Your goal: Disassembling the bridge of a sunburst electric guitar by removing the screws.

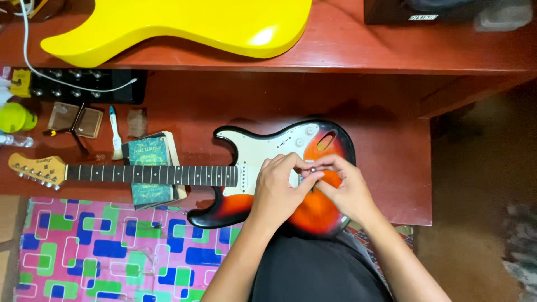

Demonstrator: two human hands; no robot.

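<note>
Our two forearms rising from the bottom centre of the frame, our left hand (278, 189) and right hand (345, 189) meeting mid-frame, fingertips pinched together, palms down

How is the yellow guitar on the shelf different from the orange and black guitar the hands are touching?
The yellow guitar body is plain yellow, while the orange and black guitar also has a white plate. The yellow one shows no neck and lies on the upper shelf; the orange one has a neck with a headstock and lies lower. Both hands, left and right, rest on the orange one only. Both have similar curvy shapes.
</note>
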